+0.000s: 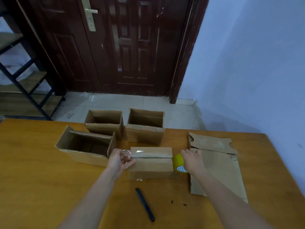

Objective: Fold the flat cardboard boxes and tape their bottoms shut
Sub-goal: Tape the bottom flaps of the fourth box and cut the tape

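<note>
A folded cardboard box (151,164) lies bottom-up in the middle of the wooden table (49,187), its two flaps meeting in a seam. A strip of clear tape (140,153) runs along that seam from the left end. My left hand (119,160) pinches the loose end of the tape at the box's left edge. My right hand (192,160) grips the yellow tape roll (179,161) at the box's right end. Flat unfolded boxes (216,164) lie to the right, under my right hand.
Three folded boxes stand open side up behind: one at the left (85,147), one behind it (105,123), one at the table's far edge (146,126). A black pen-like tool (145,204) lies near the front. A dark door and a shelf stand beyond the table.
</note>
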